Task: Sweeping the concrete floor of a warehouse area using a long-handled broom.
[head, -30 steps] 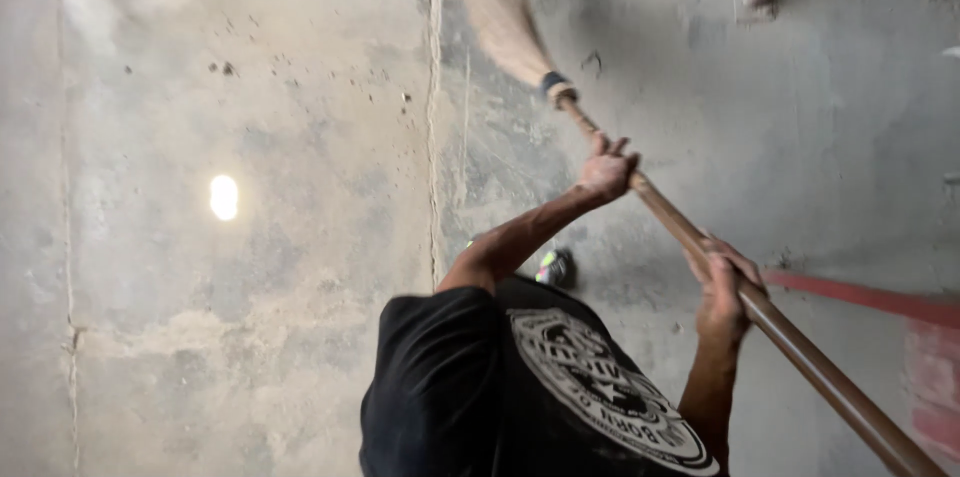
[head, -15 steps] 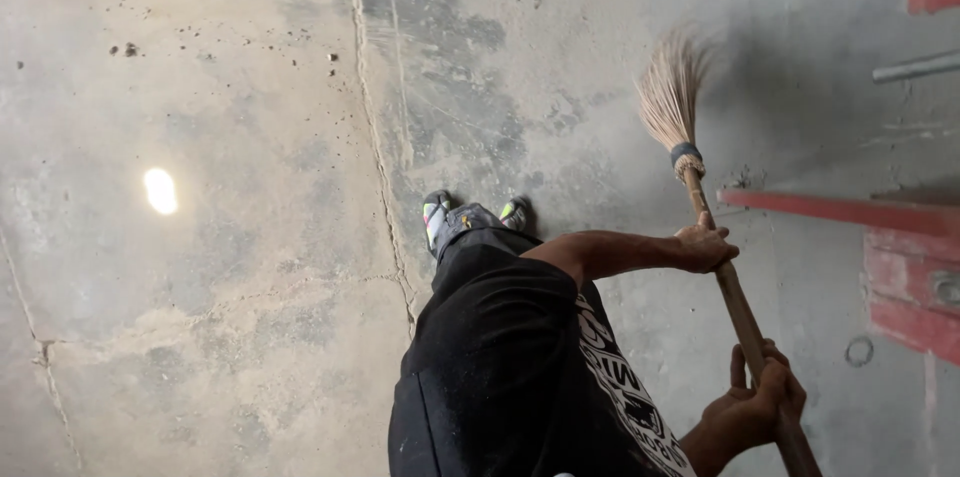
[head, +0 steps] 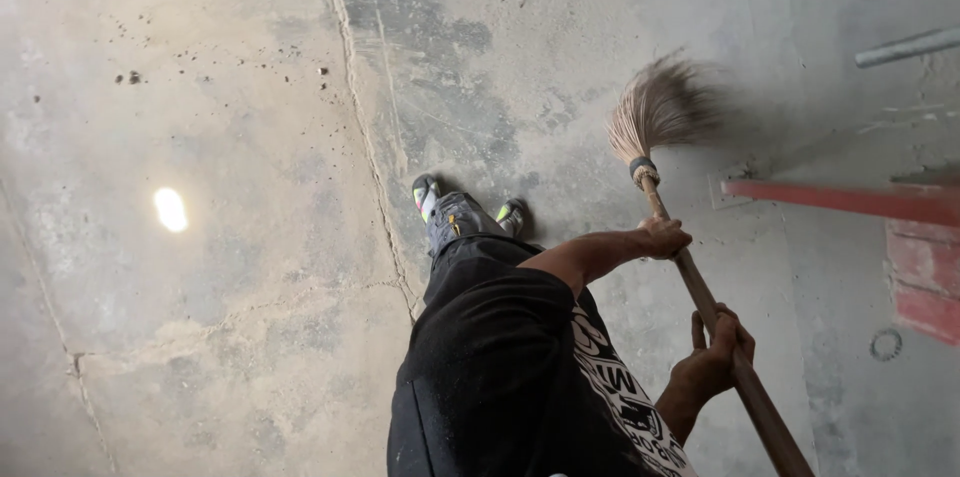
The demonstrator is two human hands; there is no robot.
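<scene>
Along the left of the concrete floor (head: 200, 357) a bright spot of light (head: 171, 209) sits on bare, stained cement, with small dark specks of grit (head: 130, 78) toward the far left corner. A raised seam (head: 365, 137) runs from the far edge down toward the person's shoes (head: 470, 212).

Right of the seam, the left hand (head: 662, 237) is wrapped closed around the broom (head: 700, 287) partway up its wooden handle, just below the bound neck. The right hand (head: 718, 357) grips the same handle nearer the body, fingers curled over it. The bristle head (head: 660, 112) is blurred, fanned just above or brushing the floor near a red beam (head: 850, 200).

To sweep well here, I'd judge it best to keep the bristles low and flat, pull in short overlapping strokes one way, and work dust out of the seam rather than across it.

A grey pipe (head: 905, 47) and a small ring (head: 886, 344) lie at the right edge.
</scene>
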